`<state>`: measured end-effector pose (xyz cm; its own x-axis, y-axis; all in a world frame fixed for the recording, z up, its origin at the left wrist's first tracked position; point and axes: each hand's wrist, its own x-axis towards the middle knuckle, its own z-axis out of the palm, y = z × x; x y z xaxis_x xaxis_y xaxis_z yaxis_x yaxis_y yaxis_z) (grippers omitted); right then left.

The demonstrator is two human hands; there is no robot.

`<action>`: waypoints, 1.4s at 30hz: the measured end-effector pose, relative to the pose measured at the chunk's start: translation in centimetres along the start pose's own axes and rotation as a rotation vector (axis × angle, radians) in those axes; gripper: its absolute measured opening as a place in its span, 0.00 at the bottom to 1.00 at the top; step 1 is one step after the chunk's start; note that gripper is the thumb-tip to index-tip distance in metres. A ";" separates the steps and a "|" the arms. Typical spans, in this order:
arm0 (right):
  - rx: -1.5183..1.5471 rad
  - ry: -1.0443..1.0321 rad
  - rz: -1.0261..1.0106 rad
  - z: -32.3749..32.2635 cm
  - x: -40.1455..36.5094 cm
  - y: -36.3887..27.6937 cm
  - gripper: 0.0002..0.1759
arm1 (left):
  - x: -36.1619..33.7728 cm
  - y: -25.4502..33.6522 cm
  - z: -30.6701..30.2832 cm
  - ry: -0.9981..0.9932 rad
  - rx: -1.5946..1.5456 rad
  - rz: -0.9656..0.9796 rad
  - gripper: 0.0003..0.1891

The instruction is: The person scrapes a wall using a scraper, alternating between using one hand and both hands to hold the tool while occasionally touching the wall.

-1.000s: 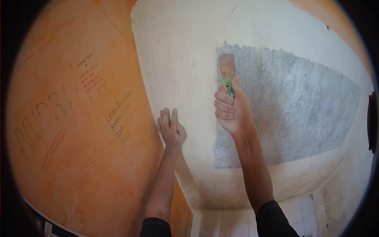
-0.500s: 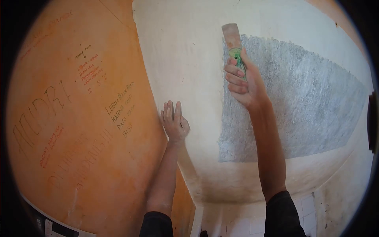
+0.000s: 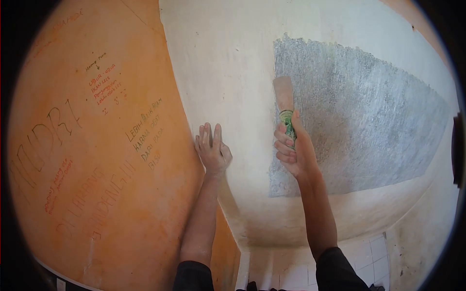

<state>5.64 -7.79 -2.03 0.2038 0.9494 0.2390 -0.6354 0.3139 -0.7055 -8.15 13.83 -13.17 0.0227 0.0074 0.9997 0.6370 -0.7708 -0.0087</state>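
Observation:
My right hand [image 3: 294, 148] is wrapped round the green handle of a putty knife [image 3: 284, 93], its wide blade pointing up. The blade overlaps the left edge of a grey patch [image 3: 359, 121] on the white wall [image 3: 218, 63]. My left hand [image 3: 213, 151] lies with fingers spread at the corner where the white wall meets the orange wall, holding nothing.
The orange wall [image 3: 107, 160] on the left carries handwriting in black and red. Below the white wall are pale floor tiles [image 3: 361, 259]. A dark object [image 3: 457, 150] stands at the far right edge.
My right hand has come down and slightly left with the putty knife, from the top of the grey patch to lower along its left edge. My left hand has stayed in place.

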 end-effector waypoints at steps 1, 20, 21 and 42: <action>-0.019 0.000 -0.022 0.2 0.2 0.0 0.27 | 0.1 -0.1 0.0 0.003 -0.002 0.003 0.28; 0.033 0.016 -0.062 2.5 0.9 -1.0 0.28 | 0.2 0.0 -0.1 -0.003 -0.004 0.011 0.29; 0.001 0.029 -0.073 2.5 0.9 -1.1 0.28 | 0.3 0.1 0.0 0.014 -0.008 -0.013 0.29; -0.011 0.017 -0.026 1.0 1.3 -0.6 0.28 | -0.2 -0.2 0.0 0.019 0.008 -0.030 0.28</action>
<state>5.54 -6.75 -0.68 0.2332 0.9408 0.2461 -0.6213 0.3388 -0.7066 -8.27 13.95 -13.39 -0.0115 0.0182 0.9998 0.6430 -0.7656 0.0213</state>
